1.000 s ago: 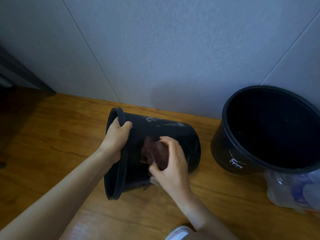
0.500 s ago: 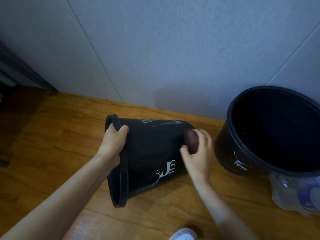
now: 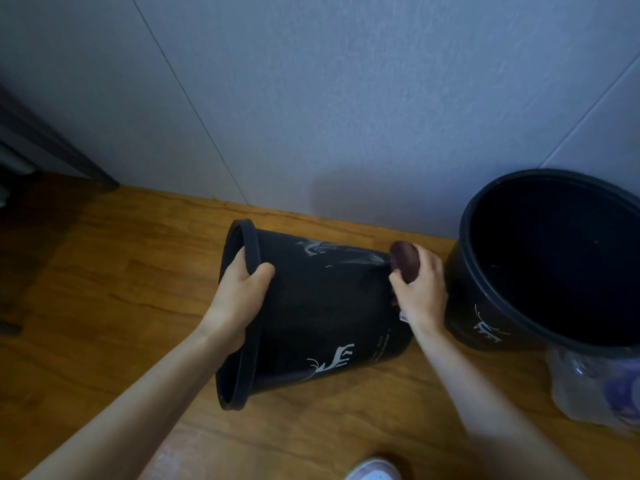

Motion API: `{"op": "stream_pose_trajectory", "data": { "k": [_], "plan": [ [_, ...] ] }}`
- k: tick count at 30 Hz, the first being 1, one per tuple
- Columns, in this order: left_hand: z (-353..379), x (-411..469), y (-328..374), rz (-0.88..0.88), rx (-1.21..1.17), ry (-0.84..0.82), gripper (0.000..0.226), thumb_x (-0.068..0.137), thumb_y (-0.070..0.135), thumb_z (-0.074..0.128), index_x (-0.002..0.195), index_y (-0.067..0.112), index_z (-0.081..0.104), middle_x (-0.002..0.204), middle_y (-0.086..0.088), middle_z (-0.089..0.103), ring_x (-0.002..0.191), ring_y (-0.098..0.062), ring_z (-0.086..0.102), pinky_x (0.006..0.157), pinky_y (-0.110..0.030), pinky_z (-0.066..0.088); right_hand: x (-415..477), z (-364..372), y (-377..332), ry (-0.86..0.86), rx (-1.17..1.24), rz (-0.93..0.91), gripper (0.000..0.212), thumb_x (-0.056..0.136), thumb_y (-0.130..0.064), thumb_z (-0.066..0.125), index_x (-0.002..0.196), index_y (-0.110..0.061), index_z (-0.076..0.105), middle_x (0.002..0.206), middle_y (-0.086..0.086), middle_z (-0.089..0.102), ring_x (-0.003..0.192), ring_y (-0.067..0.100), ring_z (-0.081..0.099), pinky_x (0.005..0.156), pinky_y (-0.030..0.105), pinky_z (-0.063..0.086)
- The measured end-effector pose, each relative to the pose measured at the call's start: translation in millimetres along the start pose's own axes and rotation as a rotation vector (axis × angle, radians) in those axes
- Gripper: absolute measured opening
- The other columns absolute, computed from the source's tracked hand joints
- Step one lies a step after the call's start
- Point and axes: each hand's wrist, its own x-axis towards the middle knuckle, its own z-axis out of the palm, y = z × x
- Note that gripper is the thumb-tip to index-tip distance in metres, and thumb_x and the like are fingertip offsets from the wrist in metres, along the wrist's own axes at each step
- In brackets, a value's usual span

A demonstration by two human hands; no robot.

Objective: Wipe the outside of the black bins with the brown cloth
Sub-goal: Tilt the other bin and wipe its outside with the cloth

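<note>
A black bin [image 3: 322, 306] with a white deer print lies on its side on the wooden floor, mouth facing left. My left hand [image 3: 239, 292] grips its rim, thumb outside and fingers inside. My right hand [image 3: 420, 289] holds the bunched brown cloth [image 3: 403, 259] against the bin's base end at the right. A second black bin [image 3: 485, 306] stands upright at the right, close beside my right hand.
A pale wall [image 3: 346, 98] runs right behind both bins. A clear plastic bag [image 3: 595, 386] with bluish contents lies at the lower right under the upright bin's rim. A shoe tip [image 3: 374, 471] shows at the bottom edge. Dark furniture [image 3: 41, 150] stands at the far left.
My right hand has carried the cloth from the middle of the bin's side rightward to its base end. The bin has turned, so the deer print shows. My left hand stayed on the rim.
</note>
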Motion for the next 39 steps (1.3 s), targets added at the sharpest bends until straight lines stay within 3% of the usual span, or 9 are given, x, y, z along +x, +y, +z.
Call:
{"op": "stream_pose_trajectory", "data": {
  "k": [3, 7, 13, 18, 23, 27, 33, 36, 39],
  "plan": [
    [-1, -4, -3, 0.048, 0.014, -0.016, 0.022, 0.095, 0.012, 0.042, 0.099, 0.032, 0.052, 0.096, 0.002, 0.062, 0.088, -0.015, 0.061, 0.068, -0.028, 0.049, -14, 5, -13, 0.022, -0.008, -0.107, 0.05, 0.077, -0.018, 0.068, 0.125, -0.02, 0.054, 0.132, 0.005, 0.046, 0.117, 0.029, 0.048, 0.096, 0.033, 0.04],
    [-3, -10, -7, 0.144, 0.059, -0.083, 0.03, 0.093, 0.006, 0.044, 0.096, 0.035, 0.053, 0.09, 0.005, 0.066, 0.079, -0.007, 0.065, 0.058, -0.016, 0.05, -57, 14, -71, -0.086, 0.172, -0.336, 0.054, 0.073, -0.035, 0.061, 0.126, -0.029, 0.051, 0.135, -0.004, 0.042, 0.122, 0.016, 0.041, 0.098, 0.025, 0.034],
    [-7, -14, -11, 0.262, 0.184, -0.159, 0.031, 0.092, 0.004, 0.045, 0.113, 0.026, 0.053, 0.095, -0.002, 0.066, 0.085, -0.012, 0.065, 0.072, -0.027, 0.056, -65, 18, -102, -0.253, 0.224, -0.517, 0.054, 0.083, -0.043, 0.043, 0.136, -0.035, 0.037, 0.142, -0.006, 0.03, 0.129, 0.012, 0.031, 0.1, 0.031, 0.042],
    [-13, -19, -14, 0.25, 0.153, -0.148, 0.036, 0.094, 0.004, 0.046, 0.101, 0.039, 0.05, 0.095, 0.01, 0.064, 0.085, 0.008, 0.061, 0.064, -0.007, 0.049, -26, 16, -52, -0.097, 0.085, -0.293, 0.046, 0.085, -0.025, 0.057, 0.13, -0.028, 0.049, 0.134, 0.002, 0.042, 0.12, 0.023, 0.045, 0.093, 0.028, 0.04],
    [-9, -22, -14, 0.265, 0.189, -0.182, 0.039, 0.094, 0.008, 0.046, 0.102, 0.046, 0.046, 0.1, 0.017, 0.062, 0.091, 0.012, 0.059, 0.071, -0.008, 0.05, -4, 7, -18, -0.095, -0.009, 0.007, 0.044, 0.089, -0.026, 0.056, 0.131, -0.028, 0.046, 0.137, 0.005, 0.037, 0.12, 0.031, 0.043, 0.098, 0.04, 0.045],
    [-9, -21, -12, 0.251, 0.18, -0.149, 0.037, 0.094, 0.008, 0.046, 0.102, 0.044, 0.046, 0.098, 0.016, 0.061, 0.087, 0.012, 0.059, 0.072, -0.015, 0.047, -28, 11, -59, -0.084, 0.064, -0.194, 0.045, 0.087, -0.023, 0.059, 0.13, -0.028, 0.049, 0.137, 0.003, 0.038, 0.123, 0.024, 0.04, 0.099, 0.028, 0.034],
    [-8, -18, -12, 0.268, 0.225, -0.163, 0.032, 0.093, 0.007, 0.046, 0.115, 0.03, 0.048, 0.099, 0.004, 0.063, 0.09, -0.008, 0.063, 0.076, -0.024, 0.051, -53, 15, -96, -0.314, 0.198, -0.58, 0.055, 0.087, -0.032, 0.057, 0.139, -0.031, 0.038, 0.145, -0.001, 0.029, 0.132, 0.017, 0.032, 0.103, 0.029, 0.036],
    [-12, -16, -13, 0.251, 0.217, -0.161, 0.03, 0.094, 0.009, 0.046, 0.107, 0.036, 0.048, 0.099, 0.008, 0.062, 0.09, -0.003, 0.061, 0.07, -0.016, 0.048, -32, 12, -57, -0.216, 0.118, -0.467, 0.053, 0.086, -0.027, 0.059, 0.136, -0.029, 0.042, 0.142, 0.004, 0.034, 0.129, 0.023, 0.038, 0.104, 0.033, 0.036],
    [-10, -17, -12, 0.265, 0.219, -0.179, 0.036, 0.094, 0.01, 0.046, 0.108, 0.043, 0.046, 0.102, 0.016, 0.061, 0.09, 0.01, 0.059, 0.069, -0.009, 0.046, -8, -1, -3, -0.132, -0.009, -0.161, 0.049, 0.089, -0.023, 0.059, 0.136, -0.026, 0.044, 0.141, 0.009, 0.035, 0.125, 0.032, 0.042, 0.101, 0.032, 0.034]
  ]
}}
